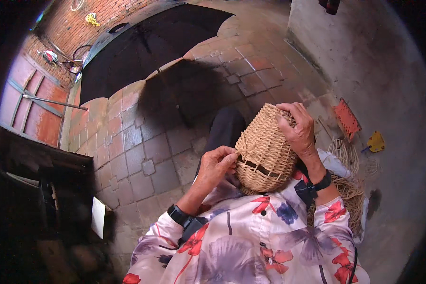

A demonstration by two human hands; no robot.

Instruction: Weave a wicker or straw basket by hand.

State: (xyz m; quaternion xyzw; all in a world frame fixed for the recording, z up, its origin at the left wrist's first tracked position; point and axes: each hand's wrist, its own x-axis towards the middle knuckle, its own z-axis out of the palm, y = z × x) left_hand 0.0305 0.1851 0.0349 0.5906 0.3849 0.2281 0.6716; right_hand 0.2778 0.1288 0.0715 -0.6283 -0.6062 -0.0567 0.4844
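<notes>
A woven basket (265,149) of tan cord rests tilted on my lap, with a dark slot-like gap low across its side. My left hand (217,163) is at the basket's left side, thumb and fingertips pinched on a strand of cord (242,150) near the end of that gap. Over the basket's far upper right end, my right hand (299,127) curls and grips the rim. Some of its fingertips are hidden behind the weave.
An open black umbrella (146,47) stands on the tiled floor ahead. Loose coils of cord (350,199) lie at my right beside a red plastic basket (346,119) and a yellow piece (376,141). A grey wall (364,61) rises on the right; dark furniture (38,165) stands left.
</notes>
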